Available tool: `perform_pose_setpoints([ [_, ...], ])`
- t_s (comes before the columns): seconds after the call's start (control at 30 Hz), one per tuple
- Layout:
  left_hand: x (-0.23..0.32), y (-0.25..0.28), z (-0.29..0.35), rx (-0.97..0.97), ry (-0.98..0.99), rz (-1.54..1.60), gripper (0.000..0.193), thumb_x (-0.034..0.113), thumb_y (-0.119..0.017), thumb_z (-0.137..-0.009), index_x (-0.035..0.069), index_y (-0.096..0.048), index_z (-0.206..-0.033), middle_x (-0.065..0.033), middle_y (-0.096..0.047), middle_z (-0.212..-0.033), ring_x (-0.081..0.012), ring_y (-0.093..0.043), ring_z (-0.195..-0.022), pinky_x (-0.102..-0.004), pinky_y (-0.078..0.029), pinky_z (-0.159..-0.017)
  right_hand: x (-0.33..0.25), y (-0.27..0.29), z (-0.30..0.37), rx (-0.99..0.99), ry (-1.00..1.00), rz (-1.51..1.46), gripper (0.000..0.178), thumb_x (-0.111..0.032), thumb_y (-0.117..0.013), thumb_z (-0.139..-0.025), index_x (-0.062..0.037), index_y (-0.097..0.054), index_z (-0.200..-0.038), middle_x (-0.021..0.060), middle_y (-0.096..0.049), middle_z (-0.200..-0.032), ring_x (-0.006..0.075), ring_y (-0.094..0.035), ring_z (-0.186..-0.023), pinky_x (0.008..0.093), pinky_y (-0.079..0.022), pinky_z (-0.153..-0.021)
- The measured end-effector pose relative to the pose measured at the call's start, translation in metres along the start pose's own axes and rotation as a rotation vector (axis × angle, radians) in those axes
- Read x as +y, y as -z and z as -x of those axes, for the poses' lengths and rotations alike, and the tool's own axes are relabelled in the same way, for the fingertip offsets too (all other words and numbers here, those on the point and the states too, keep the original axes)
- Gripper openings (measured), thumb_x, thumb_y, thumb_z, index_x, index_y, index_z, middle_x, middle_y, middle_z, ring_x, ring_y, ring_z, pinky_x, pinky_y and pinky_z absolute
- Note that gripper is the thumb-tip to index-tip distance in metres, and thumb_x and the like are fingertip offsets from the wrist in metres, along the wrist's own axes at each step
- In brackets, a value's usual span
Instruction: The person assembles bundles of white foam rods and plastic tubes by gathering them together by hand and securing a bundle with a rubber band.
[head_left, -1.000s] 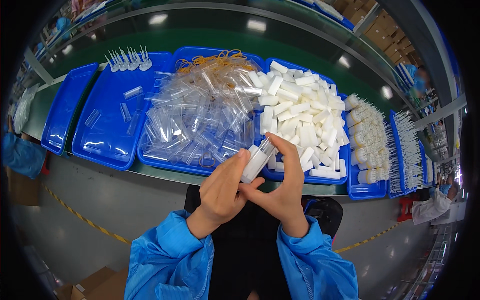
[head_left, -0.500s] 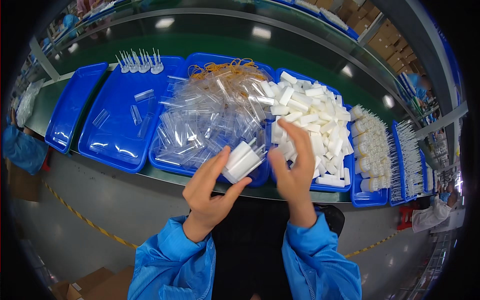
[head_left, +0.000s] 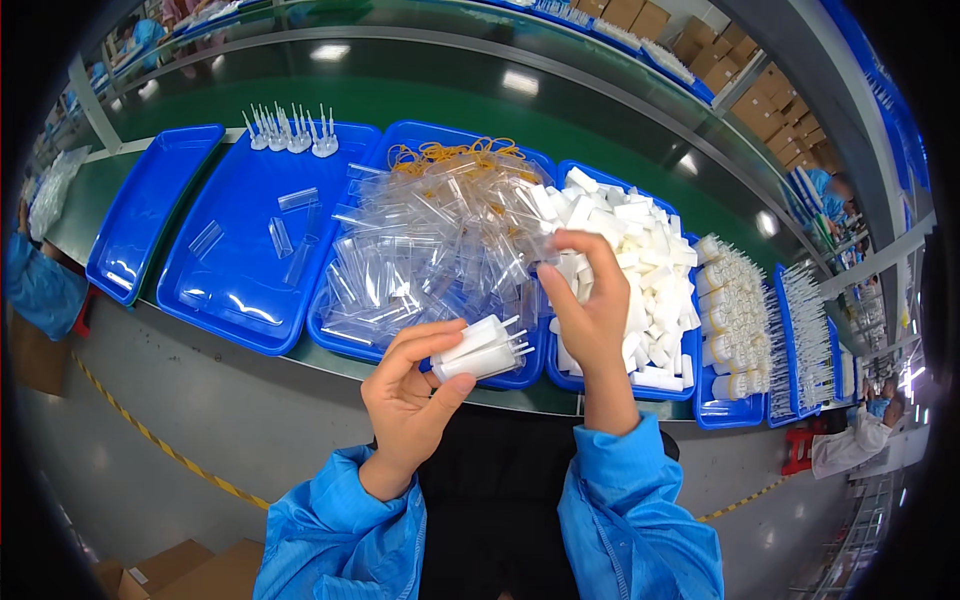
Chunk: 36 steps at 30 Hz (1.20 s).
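My left hand [head_left: 412, 395] is closed around a small bundle of white tubes [head_left: 478, 349], tilted so that their thin pale tips point to the right. My right hand [head_left: 597, 310] is raised beside the bundle, its thumb and index finger curved and apart. Behind its fingertips lie the edge of a pile of clear plastic sleeves [head_left: 420, 255] and a heap of white blocks [head_left: 650, 265]. Whether a clear sleeve touches those fingertips is hard to make out. The sleeves fill a blue tray [head_left: 335, 325] in front of me, with yellow rubber bands [head_left: 455, 153] at its far end.
To the left, a blue tray [head_left: 215, 290] holds a few loose sleeves and standing thin-tipped clusters [head_left: 290, 135]. Beside it is another blue tray [head_left: 150, 215]. Banded white bundles [head_left: 735, 310] stand in trays on the right. A metal frame post [head_left: 880, 255] rises at far right.
My left hand has turned the bundle so the tips point more to the right. My right hand's thumb and index finger have drawn closer together. The view has shifted slightly.
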<state>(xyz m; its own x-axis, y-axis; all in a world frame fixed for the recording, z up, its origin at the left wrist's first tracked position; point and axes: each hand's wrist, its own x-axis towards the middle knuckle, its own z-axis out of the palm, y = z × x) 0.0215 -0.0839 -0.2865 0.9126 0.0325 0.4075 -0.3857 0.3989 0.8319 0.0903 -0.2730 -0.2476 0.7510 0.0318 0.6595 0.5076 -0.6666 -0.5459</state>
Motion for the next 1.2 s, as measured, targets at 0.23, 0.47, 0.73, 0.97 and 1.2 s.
perform_pose_setpoints([
  [0.23,-0.011,-0.014,0.005,0.010,-0.106,-0.064,0.032,-0.006,-0.072,-0.082,-0.005,-0.061,-0.112,-0.0190,-0.054,-0.124,-0.0240,-0.059,-0.111,-0.0340,-0.056,-0.090,-0.019,0.026,0.048,-0.130,-0.154,-0.824,0.026,0.001,-0.059,-0.089,-0.0011,-0.051,-0.114,0.0192,-0.060,-0.122,0.0287,-0.052,-0.122,0.0424,-0.035,-0.108],
  [0.47,-0.006,-0.034,0.006,-0.035,-0.034,-0.184,0.036,-0.006,-0.072,-0.081,-0.004,-0.061,-0.115,-0.0148,-0.051,-0.122,-0.0242,-0.056,-0.115,-0.0319,-0.053,-0.092,-0.023,0.049,0.064,-0.153,-0.057,-0.614,0.024,-0.001,-0.057,-0.090,-0.0029,-0.048,-0.112,0.0244,-0.061,-0.125,0.0332,-0.051,-0.126,0.0473,-0.033,-0.110],
  [0.73,-0.010,-0.040,0.005,-0.076,-0.191,-0.330,0.033,-0.007,-0.074,-0.077,0.001,-0.068,-0.108,-0.0145,-0.052,-0.120,-0.0258,-0.057,-0.113,-0.0339,-0.050,-0.092,-0.032,0.060,0.075,-0.141,-0.031,-0.631,0.025,-0.005,-0.057,-0.093,-0.0027,-0.045,-0.115,0.0264,-0.060,-0.127,0.0379,-0.052,-0.128,0.0541,-0.029,-0.112],
  [0.97,-0.003,-0.043,0.002,-0.114,-0.121,-0.388,0.029,-0.006,-0.073,-0.078,0.001,-0.070,-0.107,-0.0141,-0.052,-0.121,-0.0252,-0.056,-0.113,-0.0330,-0.048,-0.092,-0.033,0.061,0.070,-0.129,0.084,-0.553,0.026,-0.004,-0.057,-0.093,-0.0035,-0.045,-0.115,0.0221,-0.065,-0.121,0.0381,-0.057,-0.121,0.0515,-0.034,-0.109],
  [1.2,-0.006,-0.036,0.005,-0.071,0.065,-0.057,0.030,-0.004,-0.069,-0.085,-0.004,-0.065,-0.115,-0.0130,-0.050,-0.123,-0.0208,-0.054,-0.115,-0.0313,-0.049,-0.093,-0.024,0.069,0.074,-0.198,0.128,-0.320,0.027,-0.002,-0.060,-0.090,-0.0012,-0.051,-0.116,0.0206,-0.068,-0.105,0.0325,-0.063,-0.102,0.0436,-0.049,-0.089],
])
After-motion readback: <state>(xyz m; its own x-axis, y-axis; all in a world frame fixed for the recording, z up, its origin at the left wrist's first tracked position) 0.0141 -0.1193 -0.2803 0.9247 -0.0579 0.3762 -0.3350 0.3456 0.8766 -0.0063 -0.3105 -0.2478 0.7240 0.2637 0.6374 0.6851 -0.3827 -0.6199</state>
